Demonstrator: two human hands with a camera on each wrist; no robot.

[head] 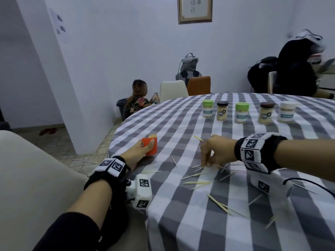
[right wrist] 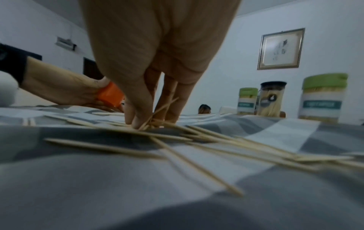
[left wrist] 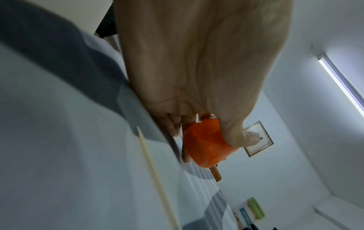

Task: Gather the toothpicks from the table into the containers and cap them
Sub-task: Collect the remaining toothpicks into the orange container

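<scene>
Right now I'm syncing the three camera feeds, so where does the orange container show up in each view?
Head: orange container left of centre near the table edge, gripped by the left hand.
Left wrist: centre, under the thumb.
Right wrist: mid-left, behind the right hand.
Shared landmark: framed picture on the wall.

The worktop (head: pixel 190 223) wears a cloth checked in grey and white. The toothpicks (head: pixel 197 182) scattered on it are pale wood. The container (head: pixel 151 146) in the left hand (head: pixel 135 153) is orange. Of the jars at the back, two (head: pixel 207 108) (head: pixel 241 113) have green lids, two (head: pixel 222 111) (head: pixel 266 113) have dark lids, and one (head: pixel 287 111) has a white lid. The wrist bands (head: pixel 253 151) are black with black-and-white square markers.
</scene>
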